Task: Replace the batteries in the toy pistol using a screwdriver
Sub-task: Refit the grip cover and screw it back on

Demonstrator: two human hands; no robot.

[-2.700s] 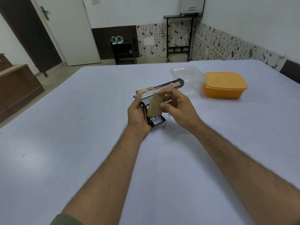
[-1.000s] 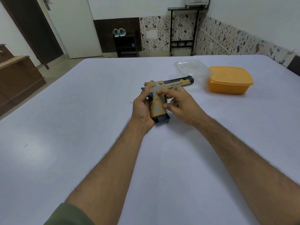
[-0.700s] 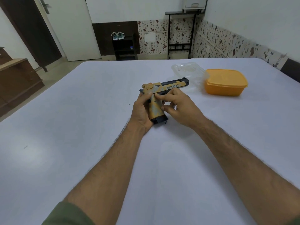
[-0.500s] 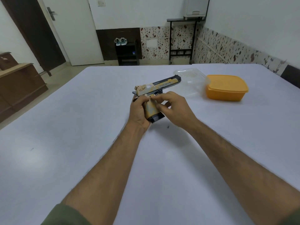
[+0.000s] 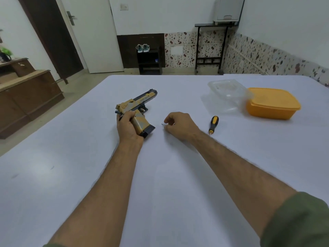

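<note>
- Fingers of the left hand (image 5: 128,127) wrap the toy pistol (image 5: 136,111) by its grip, frame centre, barrel pointing up-right.
- Right hand (image 5: 179,126) pinches something tiny, probably a screw.
- Pistol looks like light, stiff plastic; the grip is the safest hold.
- Screwdriver (image 5: 213,123) lies right of it, untouched.

Toy pistol (image 5: 136,108) held on the desk (image 5: 89,175)
Left hand (image 5: 127,129) grips its handle; right hand (image 5: 179,126) pinches something tiny; screwdriver (image 5: 213,123) lies right.

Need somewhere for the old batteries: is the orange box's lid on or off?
On. The orange box has its matching lid seated flat over the whole top, no gap showing.
</note>
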